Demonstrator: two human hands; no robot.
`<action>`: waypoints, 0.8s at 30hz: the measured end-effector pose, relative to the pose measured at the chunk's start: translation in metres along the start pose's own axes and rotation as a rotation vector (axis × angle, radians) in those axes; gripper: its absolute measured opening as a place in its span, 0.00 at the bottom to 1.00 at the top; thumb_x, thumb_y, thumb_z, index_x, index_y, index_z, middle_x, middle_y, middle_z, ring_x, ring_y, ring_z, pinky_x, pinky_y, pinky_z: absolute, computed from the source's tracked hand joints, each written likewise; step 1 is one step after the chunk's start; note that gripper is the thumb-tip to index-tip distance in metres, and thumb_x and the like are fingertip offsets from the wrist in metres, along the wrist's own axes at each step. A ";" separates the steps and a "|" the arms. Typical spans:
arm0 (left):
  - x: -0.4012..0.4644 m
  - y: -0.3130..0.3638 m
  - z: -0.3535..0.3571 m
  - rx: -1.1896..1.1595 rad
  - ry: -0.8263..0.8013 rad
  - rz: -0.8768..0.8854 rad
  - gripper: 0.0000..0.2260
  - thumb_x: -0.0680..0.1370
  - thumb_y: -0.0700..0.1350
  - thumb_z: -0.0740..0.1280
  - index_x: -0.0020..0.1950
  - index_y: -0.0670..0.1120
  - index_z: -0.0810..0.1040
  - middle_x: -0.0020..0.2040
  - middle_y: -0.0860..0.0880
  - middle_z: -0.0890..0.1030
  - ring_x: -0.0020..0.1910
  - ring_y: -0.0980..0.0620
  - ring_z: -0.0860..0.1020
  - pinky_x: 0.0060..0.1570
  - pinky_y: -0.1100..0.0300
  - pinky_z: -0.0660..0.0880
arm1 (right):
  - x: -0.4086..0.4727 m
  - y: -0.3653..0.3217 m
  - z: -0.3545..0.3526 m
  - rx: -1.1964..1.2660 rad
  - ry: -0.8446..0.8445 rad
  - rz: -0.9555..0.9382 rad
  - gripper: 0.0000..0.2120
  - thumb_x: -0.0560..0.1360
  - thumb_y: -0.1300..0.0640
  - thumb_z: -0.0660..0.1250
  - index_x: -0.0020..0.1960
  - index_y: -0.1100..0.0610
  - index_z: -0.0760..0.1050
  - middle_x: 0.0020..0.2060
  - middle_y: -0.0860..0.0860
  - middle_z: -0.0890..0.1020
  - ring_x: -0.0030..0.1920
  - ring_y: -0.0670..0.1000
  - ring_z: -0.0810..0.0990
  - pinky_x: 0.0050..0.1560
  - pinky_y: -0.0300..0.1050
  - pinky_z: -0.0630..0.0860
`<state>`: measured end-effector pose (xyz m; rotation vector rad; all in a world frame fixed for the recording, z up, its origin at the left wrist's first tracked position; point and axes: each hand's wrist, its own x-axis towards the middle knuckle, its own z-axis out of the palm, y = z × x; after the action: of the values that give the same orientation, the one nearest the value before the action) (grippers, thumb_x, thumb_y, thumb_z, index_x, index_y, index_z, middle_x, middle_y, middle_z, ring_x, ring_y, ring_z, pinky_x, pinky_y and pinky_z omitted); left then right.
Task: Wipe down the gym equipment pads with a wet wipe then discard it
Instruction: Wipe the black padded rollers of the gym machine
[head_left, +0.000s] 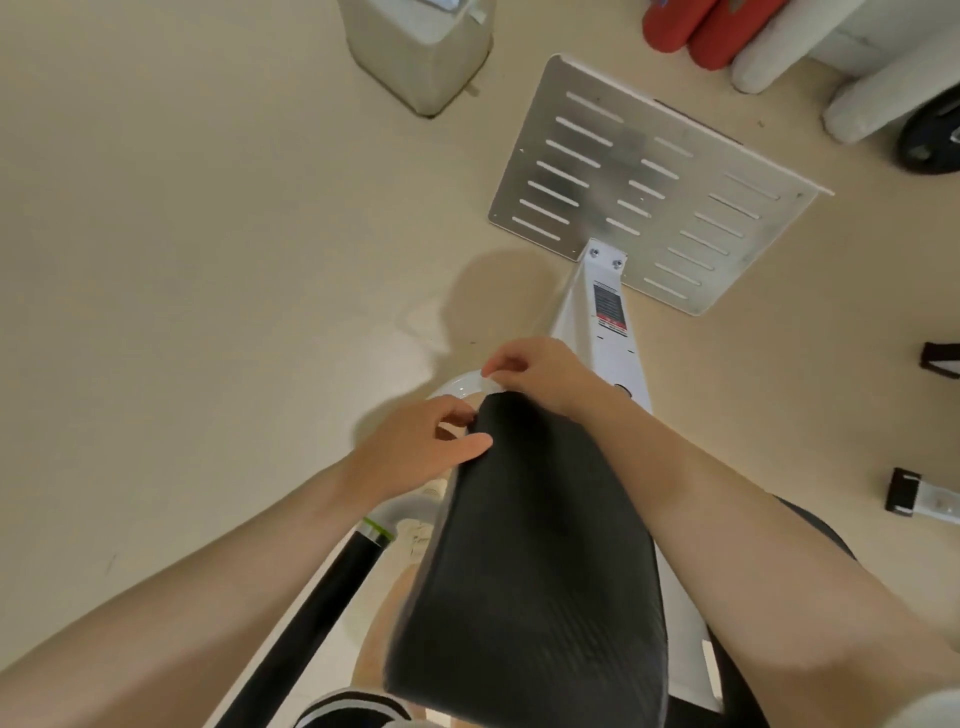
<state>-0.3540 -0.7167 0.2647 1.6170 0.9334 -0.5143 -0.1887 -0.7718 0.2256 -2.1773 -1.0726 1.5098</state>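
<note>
Right hand (537, 371) grip: fingers curled at the far top edge of the black pad (524, 561), pinching what looks like a thin white wet wipe (489, 379) against the pad's upper corner; only a sliver of the wipe shows, so shape and fold unclear. Left hand (421, 447) grip: thumb stretched along the pad's left top edge, fingers curled at the corner beside it; cannot tell whether they grasp the wipe or only touch the pad. Both hands sit close together at the pad's far end, forearms running down either side of it. Pad is ribbed, dark, tilted away from the camera, mounted on a white frame (605, 332) carrying a warning label. Frame leads to a slotted metal footplate (654, 187) lying on the beige floor (182, 234). A curved white bar shows just under the hands. Left of the pad, a black handle (306, 613) with a green-and-silver ring slants downward. Far top: a pale bin (421, 52), red rollers (696, 28) and white rollers (810, 47) beside them, a dark weight plate (932, 140) at the right edge.
</note>
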 end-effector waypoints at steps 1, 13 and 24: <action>-0.001 -0.003 -0.003 0.003 0.026 -0.005 0.08 0.76 0.49 0.64 0.54 0.52 0.77 0.48 0.58 0.78 0.43 0.62 0.75 0.42 0.73 0.68 | 0.003 -0.011 0.004 -0.059 -0.059 -0.047 0.08 0.75 0.62 0.64 0.51 0.58 0.80 0.45 0.49 0.79 0.48 0.47 0.75 0.51 0.37 0.68; -0.025 -0.030 -0.017 -0.290 0.297 -0.110 0.09 0.75 0.38 0.60 0.49 0.48 0.77 0.46 0.50 0.80 0.45 0.53 0.77 0.40 0.69 0.70 | -0.065 -0.090 0.029 -0.599 -0.542 -0.370 0.10 0.75 0.61 0.58 0.47 0.56 0.78 0.45 0.51 0.80 0.46 0.50 0.75 0.46 0.44 0.72; -0.100 -0.039 0.027 -0.338 0.184 -0.042 0.11 0.73 0.55 0.65 0.46 0.49 0.77 0.42 0.54 0.79 0.42 0.56 0.77 0.46 0.61 0.74 | -0.038 -0.072 0.039 -0.758 -0.260 -0.168 0.10 0.76 0.59 0.60 0.51 0.59 0.79 0.52 0.54 0.80 0.52 0.54 0.76 0.51 0.44 0.71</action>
<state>-0.4399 -0.7709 0.3089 1.3549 1.1271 -0.2223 -0.2597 -0.7567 0.2789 -2.2593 -2.1388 1.4885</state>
